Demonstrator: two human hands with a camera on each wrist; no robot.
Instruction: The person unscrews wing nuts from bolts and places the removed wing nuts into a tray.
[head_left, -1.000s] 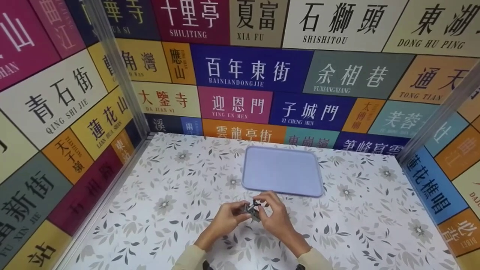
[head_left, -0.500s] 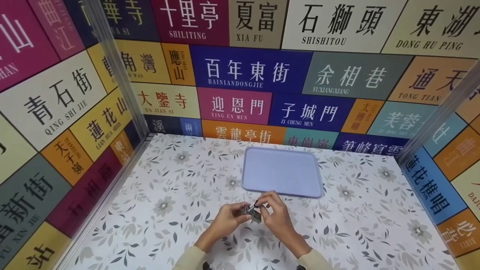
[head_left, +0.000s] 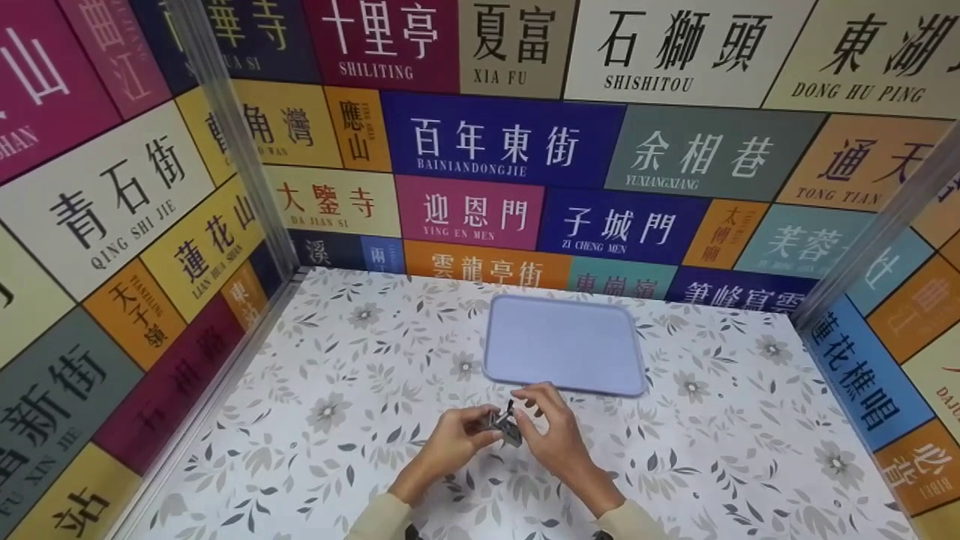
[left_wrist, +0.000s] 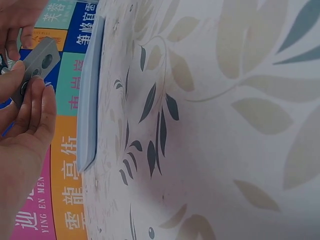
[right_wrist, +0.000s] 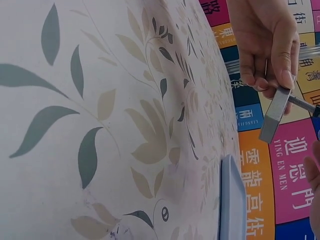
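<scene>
My left hand (head_left: 454, 440) grips a grey metal block (left_wrist: 44, 57) between thumb and fingers, up off the table. The left wrist view shows round holes in the block's face. A threaded bolt (right_wrist: 302, 104) sticks out of it and ends in a black head (head_left: 511, 405). On the other side, my right hand (head_left: 553, 431) is close to that black head, thumb and index finger spread apart around it. In the right wrist view only fingertips (right_wrist: 314, 170) of this hand show at the right edge, apart from the bolt.
A pale blue tray (head_left: 566, 345) lies flat on the table beyond both hands. Leaf-patterned covering spreads over the table (head_left: 330, 352). Panels with large lettering (head_left: 502, 135) form walls at the back and sides, with clear strips at the corners.
Half a second ago the right thumb and index finger were together at the bolt's black head; now they are spread. The black head has turned more upright. The left hand stays put.
</scene>
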